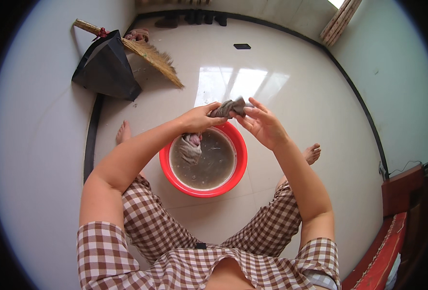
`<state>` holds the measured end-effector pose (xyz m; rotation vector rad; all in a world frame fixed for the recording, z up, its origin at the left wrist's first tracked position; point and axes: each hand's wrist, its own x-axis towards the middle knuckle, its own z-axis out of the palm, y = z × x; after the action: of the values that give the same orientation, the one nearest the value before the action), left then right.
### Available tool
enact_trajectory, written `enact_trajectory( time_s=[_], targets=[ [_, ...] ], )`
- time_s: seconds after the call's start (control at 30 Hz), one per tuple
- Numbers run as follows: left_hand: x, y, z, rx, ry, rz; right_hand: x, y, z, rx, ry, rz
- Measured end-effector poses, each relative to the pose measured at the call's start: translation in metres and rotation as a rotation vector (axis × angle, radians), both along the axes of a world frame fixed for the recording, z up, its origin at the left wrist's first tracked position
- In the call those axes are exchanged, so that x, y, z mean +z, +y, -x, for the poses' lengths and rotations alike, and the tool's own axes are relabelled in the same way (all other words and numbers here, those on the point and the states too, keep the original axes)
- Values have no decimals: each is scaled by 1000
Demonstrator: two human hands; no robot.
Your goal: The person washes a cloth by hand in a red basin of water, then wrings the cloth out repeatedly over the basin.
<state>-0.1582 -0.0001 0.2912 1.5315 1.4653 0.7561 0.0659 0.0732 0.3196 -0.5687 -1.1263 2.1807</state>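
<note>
A red plastic basin (240,159) of murky grey water stands on the tiled floor between the person's feet. Above its far rim my left hand (204,117) is closed around a twisted, wet-looking grey cloth (227,108). At the cloth's right end is my right hand (259,121), its fingers spread and the palm partly turned up; whether the fingertips touch the cloth cannot be told. Another bunched greyish cloth with a pinkish part (191,148) shows below my left hand, at the left side of the basin; whether it joins the held cloth is hidden.
A dark bag (107,70) and a straw broom (152,59) lean by the left wall. Dark shoes (199,17) line the far wall, and a black phone-like object (242,46) lies on the floor. Red wooden furniture (398,199) stands at the right.
</note>
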Motion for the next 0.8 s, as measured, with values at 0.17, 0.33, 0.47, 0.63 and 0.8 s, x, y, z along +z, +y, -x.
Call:
enact_trajectory(
  time_s=[0.17,0.33,0.47,0.63,0.8],
  targets=[
    [-1,0,5,-4,-688,443,5,-2,-1,-152,-212,-1107],
    [18,-20,-6,-288,-886,715,15,-16,-3,-254,-627,-2062],
    [18,-28,-12,-444,-862,833,12,-11,0,-127,-474,-2238],
    [32,-33,-14,-448,-626,740,-13,-5,-7,-23,-725,-1954],
    [20,-27,-26,-413,-34,486,-31,-13,-3,-31,-983,-1907]
  ],
)
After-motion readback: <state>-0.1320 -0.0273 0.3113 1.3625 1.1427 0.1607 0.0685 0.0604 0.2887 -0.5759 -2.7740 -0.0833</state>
